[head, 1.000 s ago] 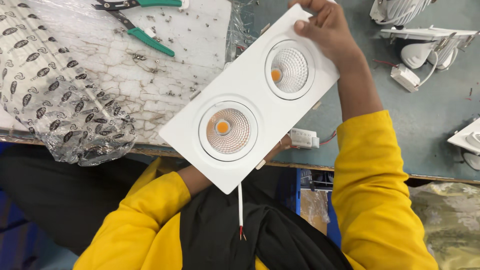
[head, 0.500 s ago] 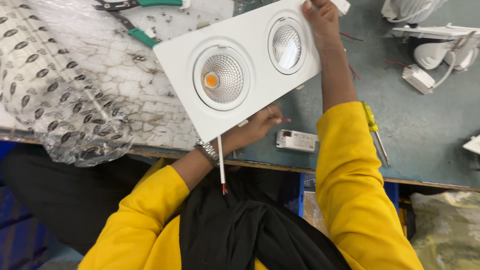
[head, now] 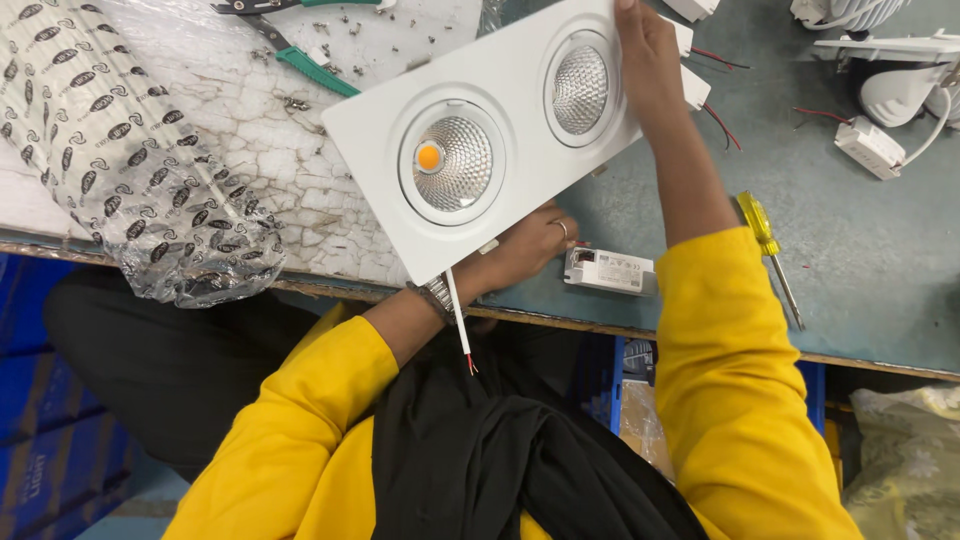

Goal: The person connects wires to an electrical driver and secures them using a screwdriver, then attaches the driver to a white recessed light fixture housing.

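Now we hold the white twin downlight panel [head: 495,140] tilted above the desk [head: 860,250], swung left from a second ago. Right hand [head: 650,60] clamps its far end; left hand [head: 530,245] grips underneath, beside the white driver box [head: 610,270].

We are seeing the light panel [head: 500,140] sitting between left hand [head: 530,245] beneath and right hand [head: 650,65] above; driver box [head: 610,270] lying just right of left hand, screwdriver [head: 768,250] further right.

A grey-green workbench [head: 860,240] carries a yellow-handled screwdriver [head: 765,240], white driver box [head: 610,271] and pliers [head: 300,55].
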